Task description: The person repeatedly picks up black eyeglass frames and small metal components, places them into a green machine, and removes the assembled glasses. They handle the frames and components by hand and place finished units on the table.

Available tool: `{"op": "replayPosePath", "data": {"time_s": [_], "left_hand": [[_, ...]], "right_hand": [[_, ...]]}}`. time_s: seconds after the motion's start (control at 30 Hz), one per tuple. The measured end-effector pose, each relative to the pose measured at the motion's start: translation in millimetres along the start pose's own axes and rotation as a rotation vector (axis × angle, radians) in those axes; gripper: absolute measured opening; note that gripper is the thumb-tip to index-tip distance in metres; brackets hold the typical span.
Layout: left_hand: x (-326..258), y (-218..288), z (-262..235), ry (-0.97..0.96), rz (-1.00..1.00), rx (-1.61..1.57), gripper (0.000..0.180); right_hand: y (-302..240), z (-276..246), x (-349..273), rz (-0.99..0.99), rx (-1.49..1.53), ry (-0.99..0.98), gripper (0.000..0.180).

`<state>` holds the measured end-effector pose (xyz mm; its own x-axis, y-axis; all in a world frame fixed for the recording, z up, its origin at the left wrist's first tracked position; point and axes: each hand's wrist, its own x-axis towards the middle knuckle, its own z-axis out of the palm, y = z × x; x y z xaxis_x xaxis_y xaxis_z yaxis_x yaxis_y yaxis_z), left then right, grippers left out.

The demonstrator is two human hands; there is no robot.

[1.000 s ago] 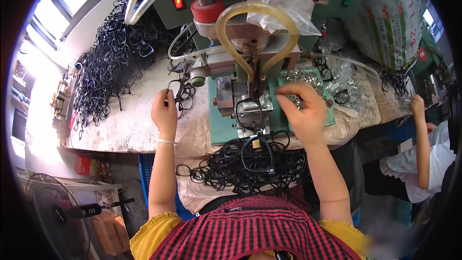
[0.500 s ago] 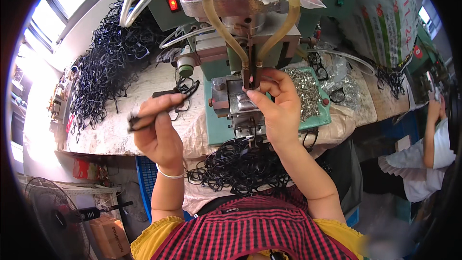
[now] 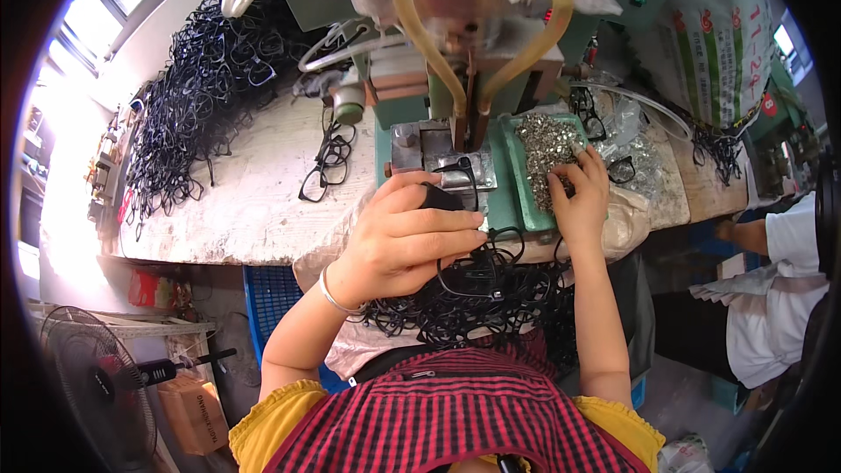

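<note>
A black eyeglass frame (image 3: 477,186) is in my left hand (image 3: 399,232), its fingers closed around it just in front of the press. A dark patch of material shows between those fingers; what it is I cannot tell. My right hand (image 3: 580,201) reaches into the green tray (image 3: 517,177), fingers bent and fingertips among small shiny metal parts (image 3: 545,142). Whatever lies between its thumb and fingers is too small to make out. Two copper-coloured electrodes (image 3: 470,127) of the press hang over the metal fixture (image 3: 434,153), left of the tray.
Black eyeglass frames lie heaped in my lap (image 3: 447,302) and at the far left (image 3: 206,79). A few more frames (image 3: 328,162) rest left of the press. Yellowish hoses (image 3: 561,9) arch above it. A fan (image 3: 101,385) stands lower left; a co-worker (image 3: 771,289) is at right.
My left hand has moved right, bringing the eyeglass frame before the press. My right hand has left the electrodes and moved right into the tray of metal parts.
</note>
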<state>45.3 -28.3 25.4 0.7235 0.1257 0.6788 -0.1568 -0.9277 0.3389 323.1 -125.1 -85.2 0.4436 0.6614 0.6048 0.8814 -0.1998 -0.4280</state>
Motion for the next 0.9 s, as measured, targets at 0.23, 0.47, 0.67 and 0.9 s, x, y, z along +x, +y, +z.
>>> {"op": "replayPosePath", "data": {"time_s": [0.23, 0.47, 0.67, 0.9], "left_hand": [[-9.3, 4.9, 9.4, 0.041, -0.043, 0.040, 0.028], [-107.4, 23.3, 1.2, 0.545, -0.475, 0.455, 0.026], [-121.3, -71.9, -66.2, 0.498, -0.788, 0.505, 0.008], [-164.7, -147.4, -17.5, 0.121, -1.192, 0.987, 0.012]], "right_hand": [[-17.3, 11.0, 25.2, -0.315, -0.015, -0.159, 0.008], [-2.0, 0.7, 1.6, 0.464, 0.784, 0.221, 0.010], [-14.1, 31.0, 13.0, 0.488, 0.971, 0.267, 0.012], [-31.8, 5.4, 5.6, 0.419, 0.640, 0.091, 0.013]]}}
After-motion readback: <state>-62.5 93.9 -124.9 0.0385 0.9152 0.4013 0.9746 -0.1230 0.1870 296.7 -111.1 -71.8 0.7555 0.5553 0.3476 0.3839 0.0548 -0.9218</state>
